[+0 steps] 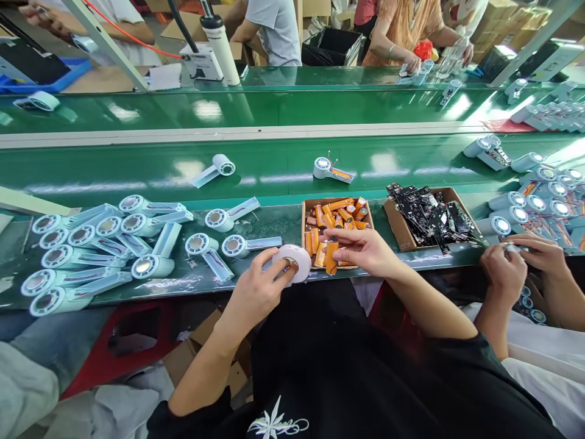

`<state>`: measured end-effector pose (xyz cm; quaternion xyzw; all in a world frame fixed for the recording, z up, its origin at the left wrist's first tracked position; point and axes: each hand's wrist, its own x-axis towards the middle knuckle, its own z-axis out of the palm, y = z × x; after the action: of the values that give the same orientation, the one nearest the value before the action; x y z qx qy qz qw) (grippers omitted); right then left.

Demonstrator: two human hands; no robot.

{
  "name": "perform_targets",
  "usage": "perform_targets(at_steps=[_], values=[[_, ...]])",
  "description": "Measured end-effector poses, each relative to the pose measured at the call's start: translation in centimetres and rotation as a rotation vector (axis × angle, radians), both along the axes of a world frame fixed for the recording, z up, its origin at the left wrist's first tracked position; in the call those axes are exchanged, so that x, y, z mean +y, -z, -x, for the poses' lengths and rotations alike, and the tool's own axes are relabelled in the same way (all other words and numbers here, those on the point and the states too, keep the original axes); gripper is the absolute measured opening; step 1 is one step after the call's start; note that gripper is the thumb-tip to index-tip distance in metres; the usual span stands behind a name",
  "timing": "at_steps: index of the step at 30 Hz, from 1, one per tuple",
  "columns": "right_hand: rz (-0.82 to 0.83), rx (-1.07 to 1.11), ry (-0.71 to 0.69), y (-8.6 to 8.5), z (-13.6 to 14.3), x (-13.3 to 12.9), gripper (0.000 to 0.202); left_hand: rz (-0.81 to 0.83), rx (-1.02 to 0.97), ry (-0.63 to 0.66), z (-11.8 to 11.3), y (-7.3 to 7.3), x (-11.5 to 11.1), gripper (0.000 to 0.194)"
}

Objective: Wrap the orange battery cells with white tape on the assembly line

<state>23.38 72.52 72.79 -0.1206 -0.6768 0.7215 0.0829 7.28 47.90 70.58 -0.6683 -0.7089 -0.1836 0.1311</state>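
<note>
My left hand [258, 291] is closed on a white roll of tape [299, 261], with fingers pushed into its core. Between the thumb and fingers of my right hand [368, 251] is an orange battery cell [331, 256], held just above the near edge of a cardboard box [303, 213]. Orange batteries [340, 210] fill that box. Left of the roll lie pale blue fan housings with handles, the nearest being one housing [235, 245] on the bench.
More fan housings [82, 244] crowd the bench at left. A box of black circuit boards [432, 213] stands right of the batteries. Two housings, one with wires [331, 171], lie on the green conveyor [274, 161]. A co-worker's hands [507, 262] are at right; people stand opposite.
</note>
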Motion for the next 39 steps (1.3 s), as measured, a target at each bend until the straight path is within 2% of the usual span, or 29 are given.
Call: perform_targets(at_steps=[3, 5, 9, 11, 14, 17, 19, 21, 23, 26, 29, 33, 34, 36, 39], values=[[-0.285, -0.090, -0.056, -0.6, -0.3, 0.0, 0.049, 0.037, 0.021, 0.031, 0.1, -0.4, 0.2, 0.042], [-0.416, -0.114, -0.112, -0.7, -0.2, -0.2, 0.048, 0.056, 0.047, 0.076, 0.1, -0.8, 0.6, 0.039], [-0.458, -0.125, -0.183, -0.2, 0.4, -0.7, 0.047, 0.093, 0.139, 0.141, -0.1, -1.9, 1.7, 0.030], [-0.405, -0.115, -0.170, 0.4, 0.5, -0.5, 0.046, 0.099, 0.123, 0.152, -0.3, -2.4, 2.1, 0.031], [-0.198, -0.047, -0.029, 1.5, 0.7, 0.0, 0.040, 0.046, 0.088, 0.148, -0.7, -2.5, 2.5, 0.037], [0.107, 0.078, 0.259, 2.5, 1.1, -0.3, 0.042, -0.071, 0.124, 0.090, -1.7, -1.9, 2.8, 0.045], [0.272, 0.183, 0.494, 2.9, 1.6, -1.5, 0.048, -0.175, 0.142, 0.033, -2.6, -1.3, 3.4, 0.046], [0.369, 0.269, 0.672, 3.2, 2.0, -3.5, 0.054, -0.289, 0.147, -0.024, -3.4, -0.6, 4.2, 0.046], [0.412, 0.312, 0.748, 3.3, 2.1, -5.5, 0.067, -0.376, 0.135, -0.057, -4.2, 0.0, 5.0, 0.046], [0.440, 0.314, 0.735, 3.3, 1.7, -6.6, 0.084, -0.439, 0.085, -0.076, -5.3, 1.0, 5.6, 0.044], [0.394, 0.321, 0.733, 2.7, 1.0, -3.9, 0.076, -0.436, -0.013, -0.029, -6.6, 2.1, 5.7, 0.038], [0.248, 0.540, 1.007, 1.6, 1.4, 2.5, 0.065, -0.232, -0.077, 0.099, -7.0, 2.7, 7.1, 0.030], [0.237, 0.571, 1.024, 1.4, 1.8, 3.4, 0.063, -0.157, -0.102, 0.102, -6.5, 2.5, 7.7, 0.031], [0.226, 0.567, 0.945, 1.4, 2.4, 4.0, 0.062, -0.028, -0.186, 0.140, -4.8, 1.9, 8.9, 0.038], [0.174, 0.557, 0.831, 1.7, 1.7, 2.7, 0.064, 0.030, -0.314, 0.228, -0.6, 0.8, 9.1, 0.044]])
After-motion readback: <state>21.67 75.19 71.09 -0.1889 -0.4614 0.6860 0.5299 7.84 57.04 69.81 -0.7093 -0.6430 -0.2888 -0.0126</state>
